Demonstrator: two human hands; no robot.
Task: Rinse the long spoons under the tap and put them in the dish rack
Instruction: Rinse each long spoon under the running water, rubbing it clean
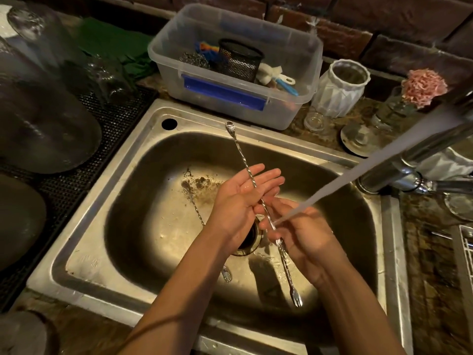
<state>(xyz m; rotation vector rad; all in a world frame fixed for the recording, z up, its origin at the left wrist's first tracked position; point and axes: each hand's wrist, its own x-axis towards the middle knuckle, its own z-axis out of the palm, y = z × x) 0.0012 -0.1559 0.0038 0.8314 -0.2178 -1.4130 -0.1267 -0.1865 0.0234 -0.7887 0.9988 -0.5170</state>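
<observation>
right hand (299, 234) pinches spoon (245, 163) mid-shaft under tap stream (358, 175); left hand (243, 196) open flat, palm against shaft. spoon thin, stiff, light, wet so slippery: grip the twisted shaft. second spoon (197, 208) lies in sink (107, 190)

2 long spoons (245, 165) (195, 208), 2 hands (240, 198) (304, 239), 1 sink (107, 201), 1 plastic tub (289, 108), 1 white jar (340, 90).

No text, label, brand, number or sign can be read anywhere; faint stamped marks on the sink (87, 262) floor at the near-left corner stay illegible
</observation>
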